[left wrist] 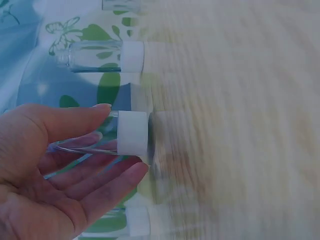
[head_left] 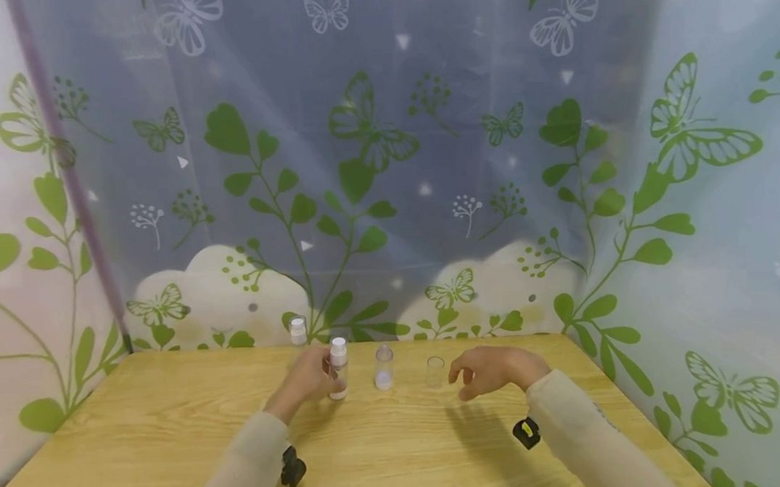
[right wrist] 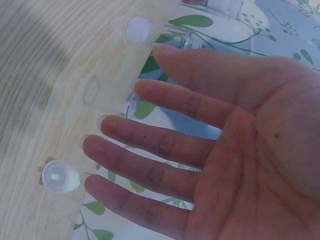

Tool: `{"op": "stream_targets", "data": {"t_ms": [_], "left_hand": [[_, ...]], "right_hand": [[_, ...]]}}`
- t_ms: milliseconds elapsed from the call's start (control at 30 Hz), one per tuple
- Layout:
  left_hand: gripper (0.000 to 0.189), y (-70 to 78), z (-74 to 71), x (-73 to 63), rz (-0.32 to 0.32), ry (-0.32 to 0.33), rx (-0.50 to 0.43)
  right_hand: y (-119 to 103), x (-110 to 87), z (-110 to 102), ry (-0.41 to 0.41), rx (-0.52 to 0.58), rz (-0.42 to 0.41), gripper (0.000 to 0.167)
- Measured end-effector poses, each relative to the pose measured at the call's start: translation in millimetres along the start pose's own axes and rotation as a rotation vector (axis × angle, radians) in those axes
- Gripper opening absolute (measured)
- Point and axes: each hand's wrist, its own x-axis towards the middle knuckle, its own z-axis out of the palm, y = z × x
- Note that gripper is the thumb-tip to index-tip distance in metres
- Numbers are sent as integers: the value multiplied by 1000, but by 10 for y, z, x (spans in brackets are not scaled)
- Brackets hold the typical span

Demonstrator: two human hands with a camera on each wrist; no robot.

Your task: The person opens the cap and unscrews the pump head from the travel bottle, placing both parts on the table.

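head: left hand holds bottle

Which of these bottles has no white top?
The rightmost bottle, standing between the held bottle and the clear cap: its neck is bare, while the held bottle and leftmost bottle have white tops.

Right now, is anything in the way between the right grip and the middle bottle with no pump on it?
Yes: the clear cup-like piece stands on the table between the right grip and the middle bottle. Going straight sideways might bump it.
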Motion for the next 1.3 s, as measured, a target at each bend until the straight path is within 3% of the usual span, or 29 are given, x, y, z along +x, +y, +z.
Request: {"op": "stream_targets", "data": {"t_ms": [167, 333, 433, 700, 867, 1300], "left_hand": [[24, -22, -96, -143, 17, -33, 17], [21, -2, -173, -330, 183, -81, 26], [18, 50, -192, -453, 238, -121, 28], [24, 269, -131, -692, 283, -228, -20], [23, 382, -61, -849, 273, -283, -77], [28, 630, -11, -1086, 238, -307, 1]], "right_hand": [[-35, -22, -7, 17, 14, -22, 33], [-105, -51, 19, 34, 14, -77, 32], [-169, -76, 35, 38, 24, -104, 32], [-318, -149, 30, 59, 64, -140, 33], [-418, -222, 89, 66, 119, -158, 37], [-586, -334, 233, 67, 174, -213, 46]]}}
